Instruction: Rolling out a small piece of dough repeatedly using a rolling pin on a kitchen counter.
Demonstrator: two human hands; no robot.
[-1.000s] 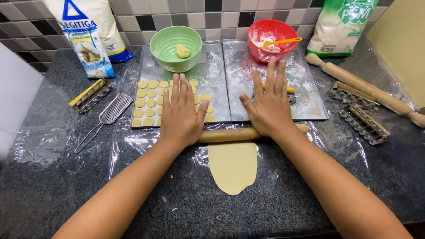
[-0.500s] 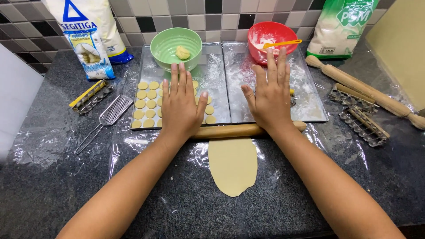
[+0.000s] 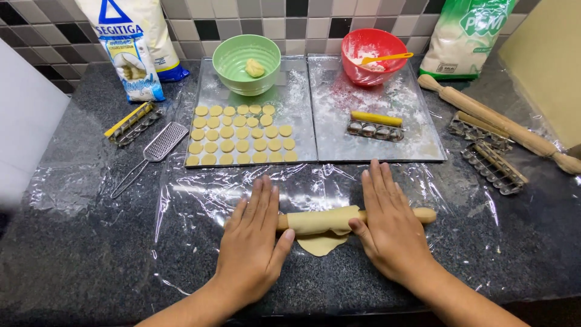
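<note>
Open plastic-covered worktop lay around both hands; metal trays blocked the far side, grater the left.

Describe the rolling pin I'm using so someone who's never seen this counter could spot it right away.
On the dark stone counter, look at the clear plastic sheet in front of the two metal trays. The thin rolling pin lies across it under the left hand and right hand. Unlike the thicker rolling pin lying at the right, it has pale dough wrapped around it.

A wooden rolling pin lies crosswise under both flat palms; pale yellow dough wraps its middle between them, a flap hanging nearer the person.
</note>
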